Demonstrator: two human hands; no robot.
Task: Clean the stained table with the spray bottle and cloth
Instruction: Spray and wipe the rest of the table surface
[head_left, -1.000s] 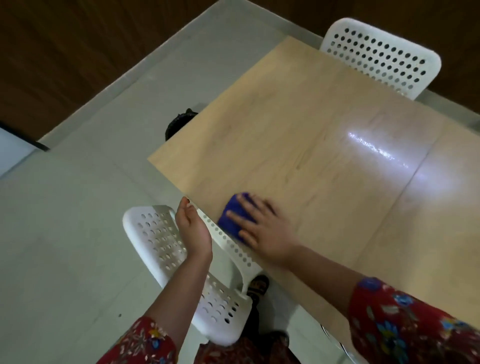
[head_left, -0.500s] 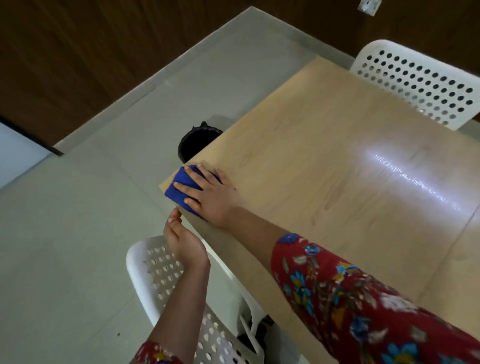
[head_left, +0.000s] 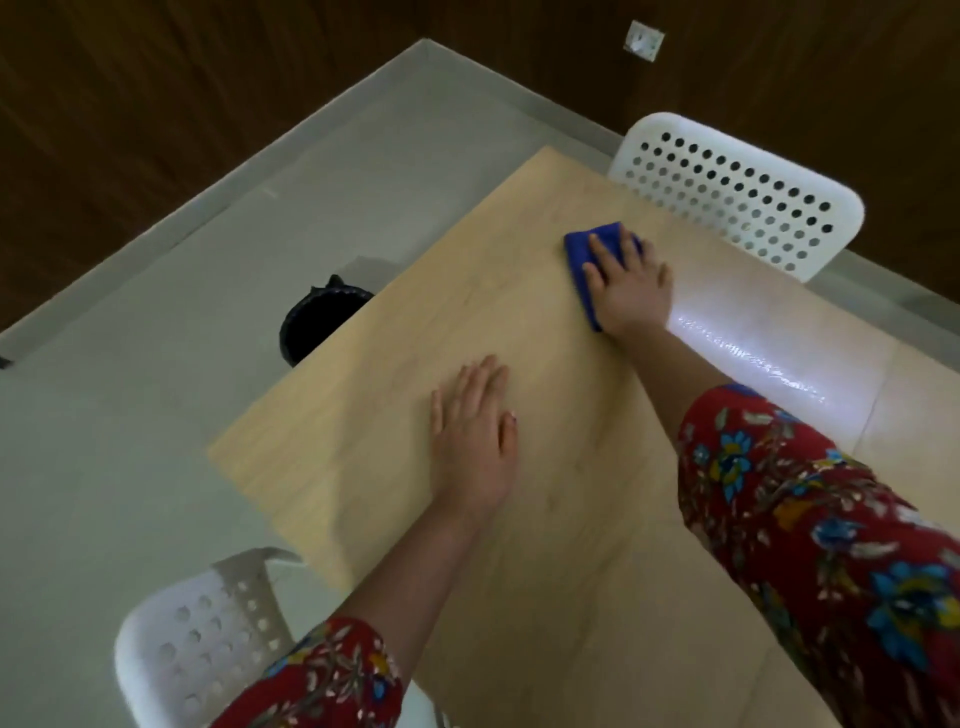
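A light wooden table (head_left: 363, 431) fills the middle of the head view. My right hand (head_left: 631, 288) presses flat on a folded blue cloth (head_left: 584, 254) near the table's far edge, fingers spread over it. My left hand (head_left: 475, 436) lies flat and open on the tabletop, closer to me and to the left of the right arm. A wet, shiny streak (head_left: 748, 353) shows on the wood to the right of the cloth. No spray bottle is in view.
A white perforated chair (head_left: 743, 197) stands at the table's far side. Another white chair (head_left: 192, 639) is at the near left corner. A black bin (head_left: 317, 325) sits on the grey floor beside the table's left edge. Dark wood walls lie behind.
My right hand has slid the cloth from the near left corner across to the far side. My left hand has left the chair back and now rests flat on the table.
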